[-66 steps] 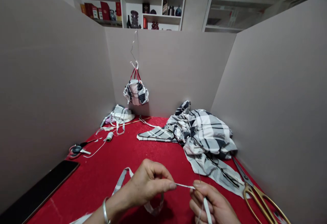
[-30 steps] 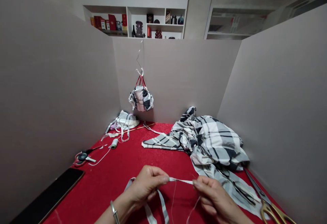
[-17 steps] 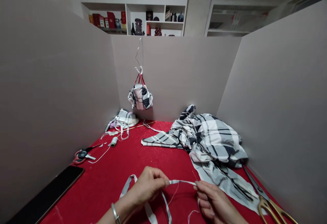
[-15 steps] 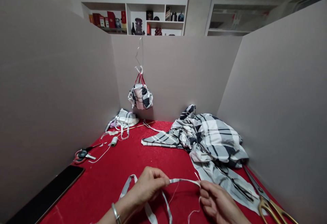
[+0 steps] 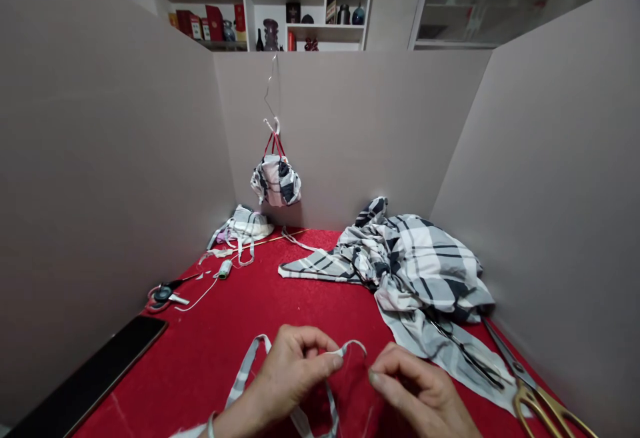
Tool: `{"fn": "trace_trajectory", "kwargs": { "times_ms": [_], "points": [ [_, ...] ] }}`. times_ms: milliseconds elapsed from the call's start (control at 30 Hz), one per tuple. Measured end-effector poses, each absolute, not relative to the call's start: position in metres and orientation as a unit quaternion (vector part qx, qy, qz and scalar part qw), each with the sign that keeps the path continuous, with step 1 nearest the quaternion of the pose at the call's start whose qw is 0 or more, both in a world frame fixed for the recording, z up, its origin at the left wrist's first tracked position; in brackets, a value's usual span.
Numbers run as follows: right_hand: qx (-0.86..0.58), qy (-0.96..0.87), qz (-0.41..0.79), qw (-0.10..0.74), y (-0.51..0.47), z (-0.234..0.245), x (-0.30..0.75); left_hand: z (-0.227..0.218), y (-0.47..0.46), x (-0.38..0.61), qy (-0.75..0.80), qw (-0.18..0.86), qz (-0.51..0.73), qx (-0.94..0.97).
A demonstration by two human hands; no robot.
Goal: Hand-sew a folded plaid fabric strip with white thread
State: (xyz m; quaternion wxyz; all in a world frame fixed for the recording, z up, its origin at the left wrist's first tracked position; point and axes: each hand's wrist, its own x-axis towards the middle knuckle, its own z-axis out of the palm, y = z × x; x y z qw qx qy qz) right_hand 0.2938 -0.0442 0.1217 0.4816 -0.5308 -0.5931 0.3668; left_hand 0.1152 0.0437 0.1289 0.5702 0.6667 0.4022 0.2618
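My left hand, with a bangle at the wrist, pinches a narrow plaid fabric strip between thumb and fingers. The strip's free end arches to the right, and a longer loop hangs down below the hand. My right hand is close by, its fingertips pinched together by a fine white thread that runs down from the strip. A gathered plaid fabric piece with red straps hangs on a white hook against the far wall.
The red felt tabletop is walled by grey panels. A crumpled plaid cloth lies at right, with dark scissors on it and gold-handled shears beside it. At left are red-handled scissors, a thread spool and a black tablet.
My right hand has let go of the strip's end, which now arches freely instead of stretching between my hands. My hands are closer together, and the view has tilted slightly downward.
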Motion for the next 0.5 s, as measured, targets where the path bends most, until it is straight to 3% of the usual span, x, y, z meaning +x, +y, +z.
{"fn": "trace_trajectory", "kwargs": {
  "times_ms": [300,500],
  "points": [
    [-0.472,-0.674,0.361,0.438,-0.022,0.139,0.295,0.133,0.043,0.11,0.372,0.552,0.259,0.7],
    [-0.449,-0.701,0.282,0.477,-0.024,0.126,0.288,0.131,0.042,0.112,0.375,0.484,0.281,0.739]
  ]
}}
